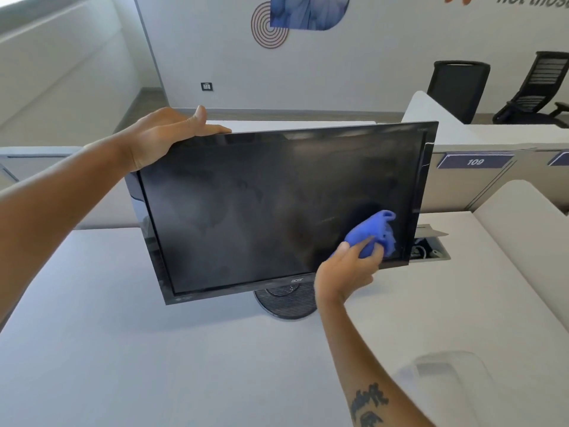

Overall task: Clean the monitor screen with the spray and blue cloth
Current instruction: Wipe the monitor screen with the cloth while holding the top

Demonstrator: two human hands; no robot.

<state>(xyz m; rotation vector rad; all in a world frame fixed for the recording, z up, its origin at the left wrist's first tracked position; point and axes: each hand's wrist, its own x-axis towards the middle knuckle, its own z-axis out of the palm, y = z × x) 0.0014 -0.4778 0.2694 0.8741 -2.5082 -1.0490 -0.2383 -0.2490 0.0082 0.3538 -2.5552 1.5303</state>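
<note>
A black monitor (261, 211) stands on a round base (286, 303) in the middle of the white desk, its dark screen streaked and smeared. My left hand (163, 137) grips the monitor's top left corner, fingers over the upper edge. My right hand (345, 269) holds a bunched blue cloth (374, 234) pressed against the lower right part of the screen. A blurred, pale translucent object (446, 374) sits at the near right of the desk; I cannot tell whether it is the spray bottle.
The white desk (154, 349) spreads out in front of the monitor. An open cable hatch (429, 248) lies right of the screen. White dividers (523, 229) stand to the right, and two black office chairs (458, 87) behind.
</note>
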